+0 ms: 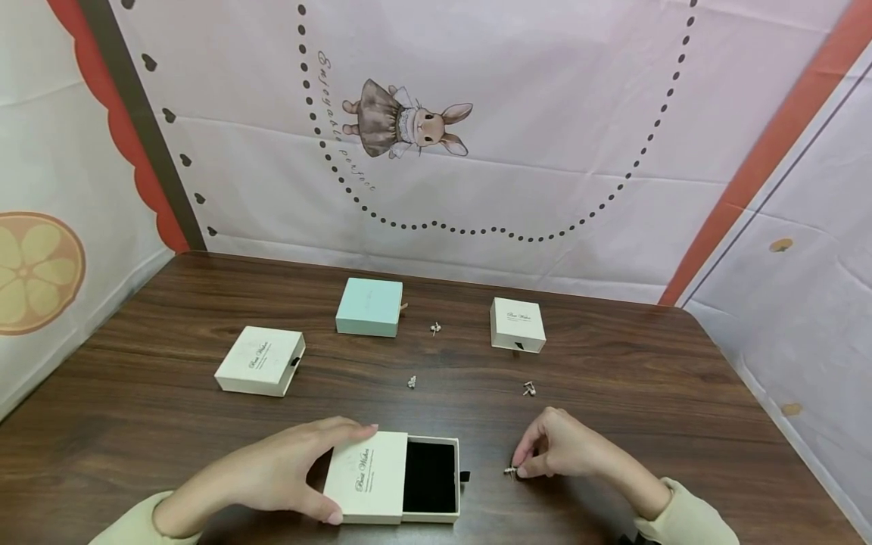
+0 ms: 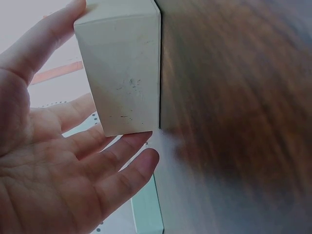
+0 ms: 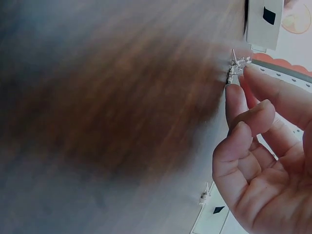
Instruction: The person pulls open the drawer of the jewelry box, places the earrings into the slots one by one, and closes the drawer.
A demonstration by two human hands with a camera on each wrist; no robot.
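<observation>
In the head view a cream "Best Wishes" drawer box (image 1: 371,477) lies at the front of the table, its drawer pulled out to the right and showing a black lining (image 1: 429,477). My left hand (image 1: 289,465) spans the sleeve's left part, thumb at the near edge and fingers at the far one; the left wrist view shows the box's plain end (image 2: 122,73) between them. To the right of the drawer, my right hand (image 1: 565,448) pinches small sparkly stud earrings (image 3: 236,68) between thumb and index finger, close to the tabletop.
Farther back stand a cream box (image 1: 262,359) at left, a mint-green box (image 1: 370,305) in the middle and a smaller cream box (image 1: 518,324) at right. Other small earrings lie loose: one group (image 1: 435,328) by the green box, another (image 1: 412,382) nearer, a third (image 1: 529,388) at right.
</observation>
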